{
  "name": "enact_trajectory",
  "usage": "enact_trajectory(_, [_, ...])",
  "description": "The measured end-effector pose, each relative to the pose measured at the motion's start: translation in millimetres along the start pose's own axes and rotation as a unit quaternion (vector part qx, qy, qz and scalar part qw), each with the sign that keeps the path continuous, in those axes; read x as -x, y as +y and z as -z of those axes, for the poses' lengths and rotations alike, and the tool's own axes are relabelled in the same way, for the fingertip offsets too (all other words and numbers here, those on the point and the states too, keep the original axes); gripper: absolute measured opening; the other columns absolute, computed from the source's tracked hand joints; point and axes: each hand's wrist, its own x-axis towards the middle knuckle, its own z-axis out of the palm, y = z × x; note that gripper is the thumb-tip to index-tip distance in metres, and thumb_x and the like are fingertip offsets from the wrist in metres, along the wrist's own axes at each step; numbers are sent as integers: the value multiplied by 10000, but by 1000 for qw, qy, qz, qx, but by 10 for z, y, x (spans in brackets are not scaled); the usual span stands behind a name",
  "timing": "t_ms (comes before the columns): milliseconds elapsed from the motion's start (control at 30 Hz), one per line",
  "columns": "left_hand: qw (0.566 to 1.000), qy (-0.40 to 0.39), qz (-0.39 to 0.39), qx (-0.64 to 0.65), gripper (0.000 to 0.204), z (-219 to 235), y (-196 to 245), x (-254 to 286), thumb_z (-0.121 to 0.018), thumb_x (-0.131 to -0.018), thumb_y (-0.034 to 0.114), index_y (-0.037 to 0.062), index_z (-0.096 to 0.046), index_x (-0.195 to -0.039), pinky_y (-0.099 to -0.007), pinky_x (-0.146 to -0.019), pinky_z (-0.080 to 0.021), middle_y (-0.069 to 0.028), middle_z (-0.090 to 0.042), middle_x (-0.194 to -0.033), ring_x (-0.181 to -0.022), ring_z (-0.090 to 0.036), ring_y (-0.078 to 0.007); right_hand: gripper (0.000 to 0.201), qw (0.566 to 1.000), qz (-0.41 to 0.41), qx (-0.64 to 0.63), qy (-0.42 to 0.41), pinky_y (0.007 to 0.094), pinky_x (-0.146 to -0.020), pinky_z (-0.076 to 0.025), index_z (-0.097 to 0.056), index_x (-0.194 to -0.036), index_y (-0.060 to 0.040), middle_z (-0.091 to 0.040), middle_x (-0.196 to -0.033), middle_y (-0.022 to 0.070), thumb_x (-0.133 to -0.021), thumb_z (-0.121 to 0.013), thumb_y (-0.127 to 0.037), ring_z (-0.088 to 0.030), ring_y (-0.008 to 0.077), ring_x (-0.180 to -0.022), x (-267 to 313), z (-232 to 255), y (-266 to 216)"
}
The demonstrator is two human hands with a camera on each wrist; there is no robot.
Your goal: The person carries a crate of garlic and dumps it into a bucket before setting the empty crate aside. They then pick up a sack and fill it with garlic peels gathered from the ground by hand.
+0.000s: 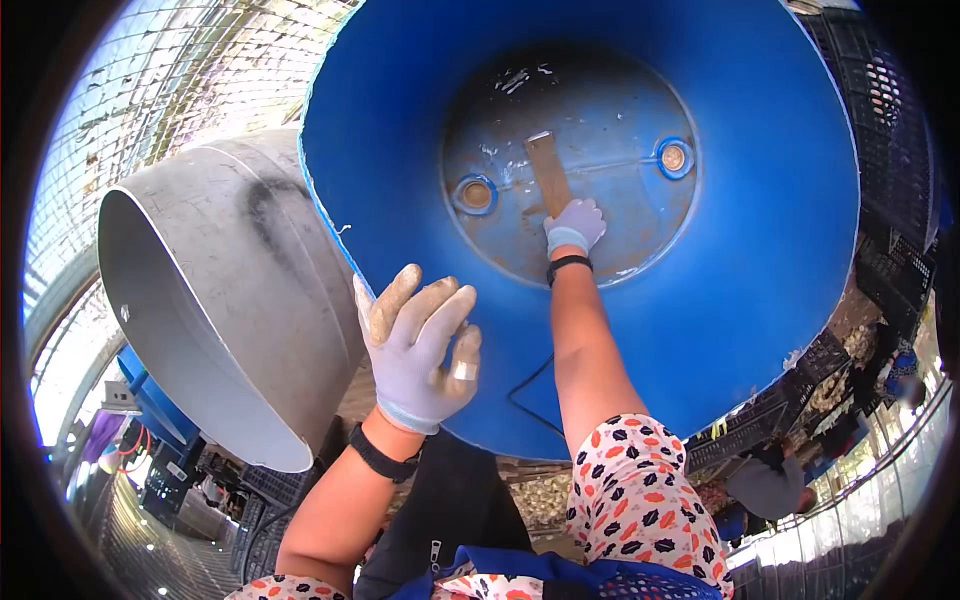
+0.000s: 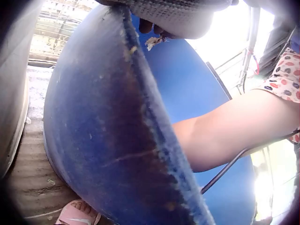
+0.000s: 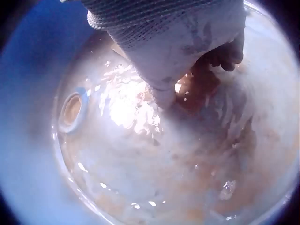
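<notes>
My gloved right hand (image 1: 577, 224) reaches deep into a large blue plastic barrel (image 1: 760, 250) and grips one end of a flat brown strip (image 1: 548, 170). This strip lies over the barrel's dirty round bottom (image 1: 620, 110), its far end pale. In the right wrist view the glove (image 3: 164, 51) hides most of it, above a wet, shiny bottom. My gloved left hand (image 1: 420, 335) is at the barrel's left rim, palm toward me, fingers loosely bent and holding nothing. In the left wrist view that glove (image 2: 178, 16) lies right at the rough-cut rim (image 2: 152, 112).
A grey cut drum (image 1: 250, 270) lies on its side at the left. Two round bungs (image 1: 476, 195) sit in the barrel's bottom. Black crates (image 1: 895, 260) line the right, where another person (image 1: 765, 485) bends. A pink sandal (image 2: 78, 213) stands beside the barrel.
</notes>
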Motion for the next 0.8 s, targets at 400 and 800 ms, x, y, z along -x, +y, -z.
enact_trajectory(400, [999, 39, -8, -33, 269, 35, 25, 37, -632, -720, 162, 161, -640, -989, -606, -1040, -217, -15, -604, -992, -1119, -481, -262, 543, 433, -130, -746, -489, 510, -799, -469, -497, -1155, -70, -591, -945, 111, -823, -553, -497, -597, 330, -800, 515, 632, 855])
enact_trajectory(800, [994, 26, -28, -103, 197, -162, 11, 3, -600, -803, 185, 164, -643, -994, -532, -1074, -208, -27, -642, -1018, -1119, -504, -268, 333, 404, 2, -799, -446, 374, -707, -520, -614, -902, -68, -611, -812, 91, -833, -636, -392, -599, 228, -739, 2274, 1182, 1890])
